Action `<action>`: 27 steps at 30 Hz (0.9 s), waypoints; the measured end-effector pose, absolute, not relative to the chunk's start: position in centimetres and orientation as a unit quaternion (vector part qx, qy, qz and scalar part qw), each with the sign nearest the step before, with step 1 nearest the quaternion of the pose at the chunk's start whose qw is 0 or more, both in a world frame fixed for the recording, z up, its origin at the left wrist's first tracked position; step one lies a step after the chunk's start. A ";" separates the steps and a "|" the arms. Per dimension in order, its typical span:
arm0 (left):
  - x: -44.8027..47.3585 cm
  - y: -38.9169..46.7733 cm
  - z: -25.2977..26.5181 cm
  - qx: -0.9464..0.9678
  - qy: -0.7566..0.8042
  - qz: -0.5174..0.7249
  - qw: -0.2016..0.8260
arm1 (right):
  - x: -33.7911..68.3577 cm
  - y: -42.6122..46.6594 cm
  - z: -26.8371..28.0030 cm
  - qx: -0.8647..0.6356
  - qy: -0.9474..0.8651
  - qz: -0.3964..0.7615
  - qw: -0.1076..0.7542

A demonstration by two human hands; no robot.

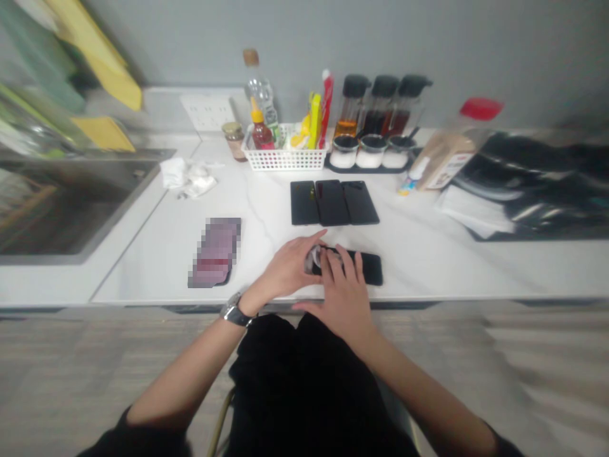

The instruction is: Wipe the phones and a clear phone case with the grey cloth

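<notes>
A black smartphone lies flat near the counter's front edge. My left hand, with a watch on its wrist, is around the phone's left end, thumb and fingers at its edges. With outstretched fingers, my right hand presses a crumpled whitish tissue onto the screen. Much of the tissue is hidden under the fingers. Just behind, three dark phones lie side by side: a left one, a middle one and a right one. To the left lies a pixelated phone-shaped object.
Crumpled tissues lie by the sink. Along the wall stand a white basket of bottles and packets, a rack of seasoning jars and a red-lidded container. A black stovetop is at right.
</notes>
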State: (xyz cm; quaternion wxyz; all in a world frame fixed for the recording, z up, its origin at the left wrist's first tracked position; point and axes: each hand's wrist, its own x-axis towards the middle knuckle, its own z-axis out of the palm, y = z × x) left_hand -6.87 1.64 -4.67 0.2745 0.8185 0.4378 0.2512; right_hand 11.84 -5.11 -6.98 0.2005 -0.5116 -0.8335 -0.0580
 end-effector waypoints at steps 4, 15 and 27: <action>-6.8 1.5 -4.4 0.815 0.440 0.254 0.278 | 14.5 -7.0 -6.9 -0.501 -0.842 -0.069 0.189; -7.1 1.7 -5.0 0.821 0.434 0.256 0.269 | 10.9 -4.6 -6.5 -0.498 -0.839 -0.030 0.217; -7.0 1.7 -4.5 0.817 0.443 0.246 0.274 | 17.8 -6.6 -6.3 -0.560 -0.799 -0.096 0.198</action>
